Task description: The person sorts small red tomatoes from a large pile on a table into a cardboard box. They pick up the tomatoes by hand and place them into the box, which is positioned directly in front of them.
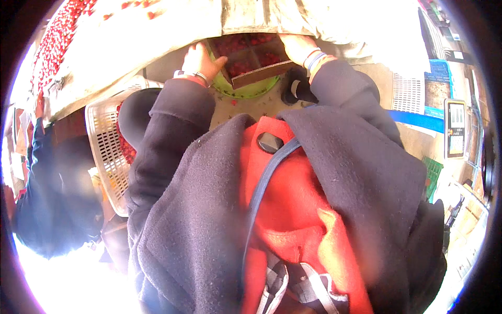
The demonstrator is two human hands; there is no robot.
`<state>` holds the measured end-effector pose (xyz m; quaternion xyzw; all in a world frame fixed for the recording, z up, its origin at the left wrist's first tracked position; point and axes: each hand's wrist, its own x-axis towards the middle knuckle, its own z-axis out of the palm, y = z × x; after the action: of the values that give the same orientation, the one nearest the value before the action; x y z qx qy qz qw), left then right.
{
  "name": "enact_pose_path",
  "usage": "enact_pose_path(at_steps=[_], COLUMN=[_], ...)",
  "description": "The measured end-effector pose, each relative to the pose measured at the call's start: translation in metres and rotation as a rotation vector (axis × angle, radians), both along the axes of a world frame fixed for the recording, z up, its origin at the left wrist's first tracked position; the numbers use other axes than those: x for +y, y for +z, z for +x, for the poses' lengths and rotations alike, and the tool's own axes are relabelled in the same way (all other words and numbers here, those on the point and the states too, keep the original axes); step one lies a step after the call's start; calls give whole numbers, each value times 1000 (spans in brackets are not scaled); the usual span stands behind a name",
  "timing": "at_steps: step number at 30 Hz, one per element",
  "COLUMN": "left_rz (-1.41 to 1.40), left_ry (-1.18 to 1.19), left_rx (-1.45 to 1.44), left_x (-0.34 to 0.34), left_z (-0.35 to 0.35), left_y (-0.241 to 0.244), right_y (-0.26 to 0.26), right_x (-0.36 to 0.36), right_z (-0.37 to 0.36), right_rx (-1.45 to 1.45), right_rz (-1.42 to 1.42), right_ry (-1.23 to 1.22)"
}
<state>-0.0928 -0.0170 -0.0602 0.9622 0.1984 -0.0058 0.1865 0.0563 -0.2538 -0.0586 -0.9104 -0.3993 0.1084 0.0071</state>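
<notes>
Below the front edge of a cloth-covered table, a divided cardboard box with small red fruits in its compartments tilts over a green round basin. My left hand is at the box's left side, its thumb pointing towards the box. At the right back, my right hand reaches to the box's edge, its fingertips partly hidden. Whether either hand grips the box is hard to tell. The far part of the box is hidden under the cloth.
More red fruits lie heaped on the table's left. A white plastic crate with red fruits stands left of me, near a co-worker in dark clothing. To the right are a white basket, a digital scale display and a green crate.
</notes>
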Motion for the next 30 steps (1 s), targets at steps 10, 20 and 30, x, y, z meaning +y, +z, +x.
enact_pose_path(at_steps=[10,20,30], left_rz=[-757,12,181], left_ry=[143,-131,-458], left_rx=[183,323,422], left_x=[-4,15,-39], left_z=[3,2,48], left_y=[-89,-32,0], right_y=[-70,6,-105], right_x=[-33,-2,89], right_z=[20,-16,35], right_rx=[129,248,203], right_rz=[26,-311,-46], right_ry=[-552,-236,-224])
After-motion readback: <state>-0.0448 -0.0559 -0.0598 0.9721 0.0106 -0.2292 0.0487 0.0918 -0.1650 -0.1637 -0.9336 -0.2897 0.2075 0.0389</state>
